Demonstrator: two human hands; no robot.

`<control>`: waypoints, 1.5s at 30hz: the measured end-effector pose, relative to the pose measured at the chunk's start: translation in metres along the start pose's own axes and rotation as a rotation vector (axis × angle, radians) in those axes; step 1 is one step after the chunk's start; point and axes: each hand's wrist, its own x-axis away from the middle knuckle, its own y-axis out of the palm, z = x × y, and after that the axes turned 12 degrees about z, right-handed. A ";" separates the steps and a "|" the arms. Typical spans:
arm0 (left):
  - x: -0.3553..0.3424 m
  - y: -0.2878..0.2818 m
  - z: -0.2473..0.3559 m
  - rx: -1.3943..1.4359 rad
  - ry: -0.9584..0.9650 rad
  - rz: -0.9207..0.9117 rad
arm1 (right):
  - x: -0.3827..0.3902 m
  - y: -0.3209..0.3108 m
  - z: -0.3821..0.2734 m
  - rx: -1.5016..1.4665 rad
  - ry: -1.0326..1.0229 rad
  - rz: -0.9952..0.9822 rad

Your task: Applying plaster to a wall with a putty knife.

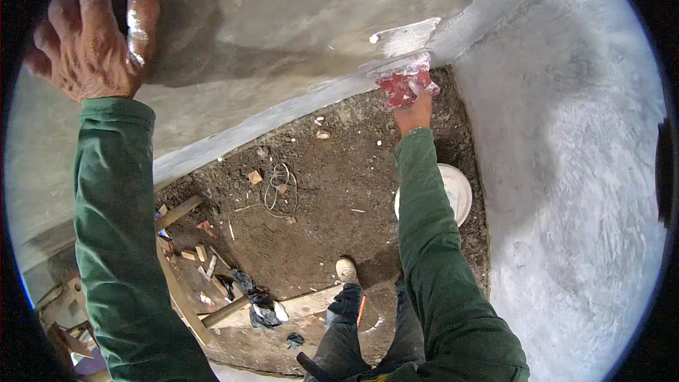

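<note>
My left hand [99,42] is raised at the upper left against the grey plastered wall [276,7]. Its fingers are spread and hold nothing, and white paste is smeared along one of them. In my right hand [414,114] is a red plastic scraper [396,90], gripped from below. White paste coats the scraper's far edge, which lies at the lower part of the wall near the corner. Just above it, a thick patch of white filler [410,37] clings to the wall surface.
A grey-white side wall [573,191] rises at the right. Below my right forearm stands a white bucket [458,194], partly hidden. The dirt floor [332,177] carries a loop of wire [283,194], wood scraps, a wooden frame [180,290] and a black plastic bag [262,311].
</note>
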 end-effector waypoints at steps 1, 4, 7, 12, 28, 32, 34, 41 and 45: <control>0.000 0.000 -0.004 -0.007 -0.006 0.002 | 0.006 0.003 -0.002 -0.017 -0.002 -0.037; -0.016 -0.006 0.009 0.129 -0.031 0.010 | 0.039 0.024 -0.008 0.025 -0.001 -0.069; -0.010 -0.004 0.017 0.220 -0.125 0.061 | 0.057 0.038 -0.028 0.091 -0.067 -0.137; -0.005 -0.011 0.021 0.221 -0.196 -0.103 | 0.091 0.063 -0.052 0.058 -0.144 -0.204; -0.002 -0.016 0.015 0.327 -0.144 -0.170 | 0.227 0.090 -0.024 0.225 -0.386 -0.085; -0.005 -0.021 0.027 0.330 0.021 -0.233 | 0.182 0.020 -0.067 -0.033 -0.203 -0.175; -0.007 -0.024 0.019 0.329 0.200 -0.297 | 0.159 0.005 -0.072 -0.049 -0.197 -0.099; -0.002 -0.029 0.017 0.319 0.436 -0.549 | 0.057 0.016 -0.078 0.324 -0.631 0.080; 0.002 -0.026 0.015 0.276 0.469 -0.470 | 0.053 0.046 -0.069 0.625 -0.768 0.272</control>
